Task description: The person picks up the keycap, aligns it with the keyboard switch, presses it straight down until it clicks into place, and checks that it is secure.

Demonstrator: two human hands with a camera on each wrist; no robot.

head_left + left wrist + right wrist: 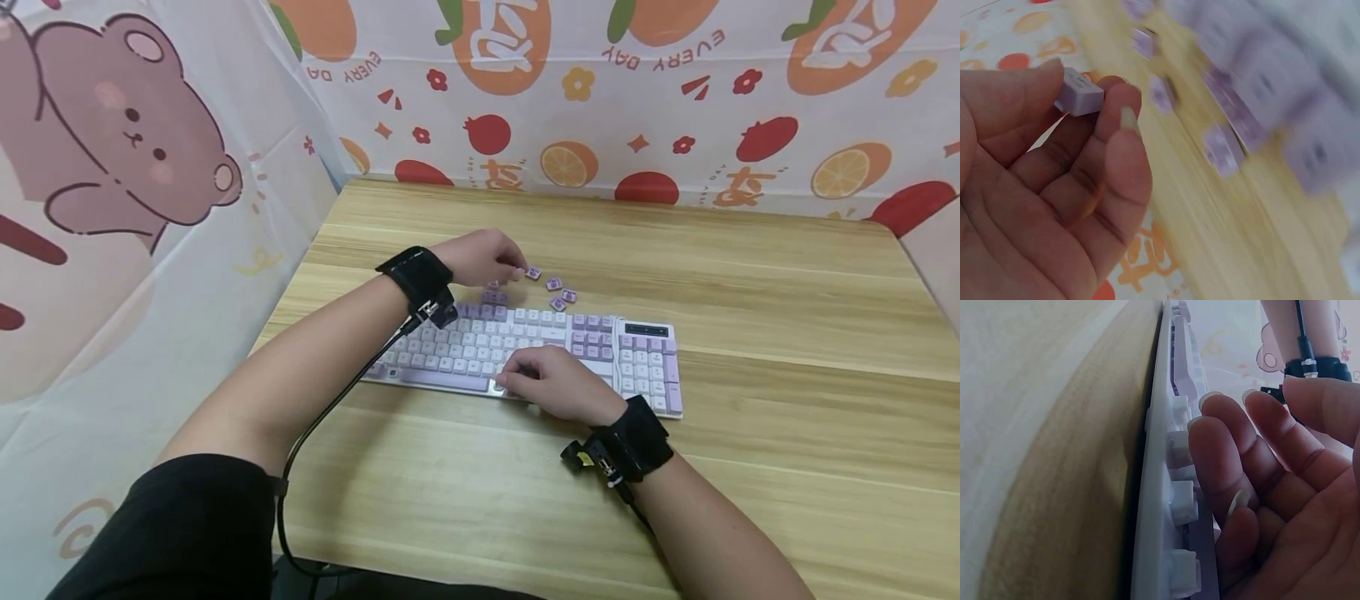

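A white-and-purple keyboard (450, 383) lies on the wooden table. Beyond its back edge, my left hand (483, 258) pinches a small purple keycap (1079, 94) between thumb and fingertips, clear in the left wrist view. Several loose purple keycaps (553, 284) lie on the tabletop beside that hand. My right hand (558, 383) is at the keyboard's front edge with fingers loosely bent and nothing visible in them. In the right wrist view, its fingertips are close beside pale switches (1183, 503) that stand without caps; whether they touch is unclear.
The wooden table (780, 350) extends to both sides of the keyboard. A white cable (617, 350) lies across the keyboard's right part. Printed cloths (577, 125) hang behind and to the left. A black camera cable (330, 412) runs along my left forearm.
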